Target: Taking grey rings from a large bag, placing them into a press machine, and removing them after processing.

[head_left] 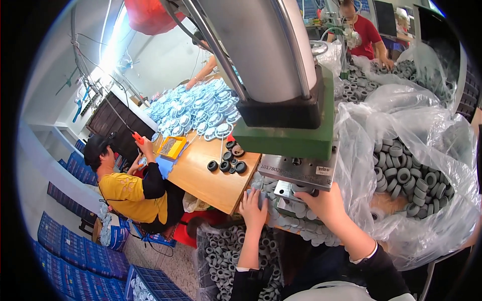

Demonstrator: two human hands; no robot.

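My right hand point(323, 201) reaches under the metal plate point(306, 169) of a green press point(286, 135). Its fingers close on a grey rubber ring point(305, 190) over a small metal block fixture point(284, 189); the fingertips are partly hidden by the plate. To its left, my left hand point(253, 206) rests at the wooden table's corner. Its fingers and thumb are around a flat blue-grey piece point(263, 196). Several flat grey discs point(321, 233) lie about the press base, between and below my hands.
A crate of grey rings point(221, 256) stands below my left forearm. Clear plastic bags point(401, 113) with more rings point(416, 175) lie at right. Black rings point(227, 165) sit on the wooden table point(201, 180). A co-worker in yellow point(135, 195) sits left; others work further back.
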